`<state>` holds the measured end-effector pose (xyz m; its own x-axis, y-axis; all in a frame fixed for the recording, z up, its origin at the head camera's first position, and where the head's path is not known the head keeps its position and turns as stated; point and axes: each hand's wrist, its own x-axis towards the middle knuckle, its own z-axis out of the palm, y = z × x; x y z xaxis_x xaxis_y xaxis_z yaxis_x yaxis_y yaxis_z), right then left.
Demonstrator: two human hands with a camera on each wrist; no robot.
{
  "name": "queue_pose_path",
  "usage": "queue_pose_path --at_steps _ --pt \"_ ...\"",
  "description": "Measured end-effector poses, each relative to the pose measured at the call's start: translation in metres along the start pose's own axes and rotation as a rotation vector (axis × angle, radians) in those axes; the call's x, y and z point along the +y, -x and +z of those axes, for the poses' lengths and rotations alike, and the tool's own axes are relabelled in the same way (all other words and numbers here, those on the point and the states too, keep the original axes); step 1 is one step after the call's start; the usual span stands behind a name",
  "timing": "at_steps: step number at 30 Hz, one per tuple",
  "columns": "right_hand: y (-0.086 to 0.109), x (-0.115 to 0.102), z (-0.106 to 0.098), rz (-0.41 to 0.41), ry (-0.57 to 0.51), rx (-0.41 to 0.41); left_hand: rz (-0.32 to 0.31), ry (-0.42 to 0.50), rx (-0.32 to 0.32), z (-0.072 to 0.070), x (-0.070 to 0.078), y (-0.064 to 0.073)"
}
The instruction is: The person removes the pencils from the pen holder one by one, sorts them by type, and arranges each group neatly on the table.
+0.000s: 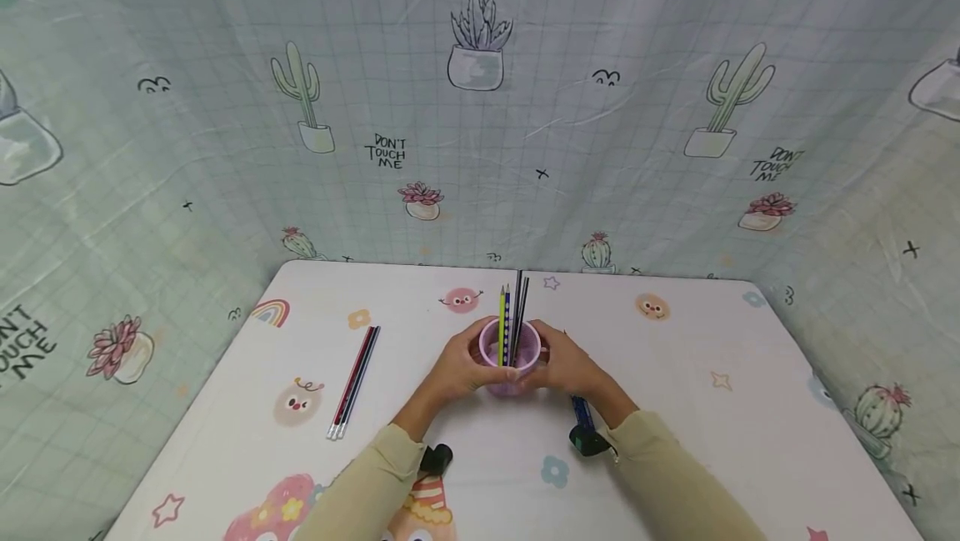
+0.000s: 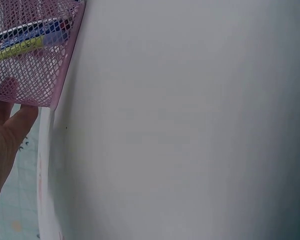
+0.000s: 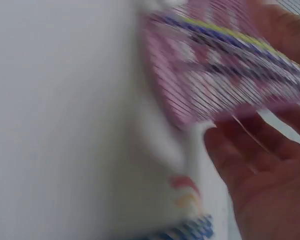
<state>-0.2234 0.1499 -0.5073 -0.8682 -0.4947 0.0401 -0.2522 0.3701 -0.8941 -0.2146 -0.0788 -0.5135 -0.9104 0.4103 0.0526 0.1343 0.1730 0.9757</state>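
A pink mesh pen cup (image 1: 504, 389) stands between my two hands near the middle of the table. My left hand (image 1: 467, 366) grips its left side, with the thumb across the front. From the other side my right hand (image 1: 564, 364) holds the cup, fingers bent along its wall. Upright inside are a yellow-green pencil (image 1: 502, 324), a blue dotted pencil (image 1: 507, 328) and some thin dark pencils (image 1: 521, 308). Through the mesh (image 2: 32, 82) their lower ends show in the left wrist view. The right wrist view is blurred, with the cup (image 3: 205, 100) tilted across it.
Several red and dark pencils (image 1: 352, 387) lie side by side on the table left of the cup. A blue patterned object (image 1: 582, 413) lies partly hidden by my right wrist. The white table (image 1: 660, 374) carries printed cartoon figures, and a patterned cloth (image 1: 480, 149) hangs behind it.
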Motion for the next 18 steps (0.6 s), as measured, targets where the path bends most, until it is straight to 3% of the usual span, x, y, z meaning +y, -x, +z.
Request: queue_pose_path --at_steps 7,12,18 --pt "-0.003 -0.002 0.017 0.022 0.064 0.141 -0.008 -0.001 0.012 0.002 -0.001 0.000" --pt "-0.005 0.000 0.017 -0.001 0.132 0.169 -0.007 -0.017 0.019 0.002 0.001 0.000" --pt "-0.006 0.000 0.015 -0.009 0.161 0.165 0.003 -0.023 -0.070 -0.006 0.007 -0.003"
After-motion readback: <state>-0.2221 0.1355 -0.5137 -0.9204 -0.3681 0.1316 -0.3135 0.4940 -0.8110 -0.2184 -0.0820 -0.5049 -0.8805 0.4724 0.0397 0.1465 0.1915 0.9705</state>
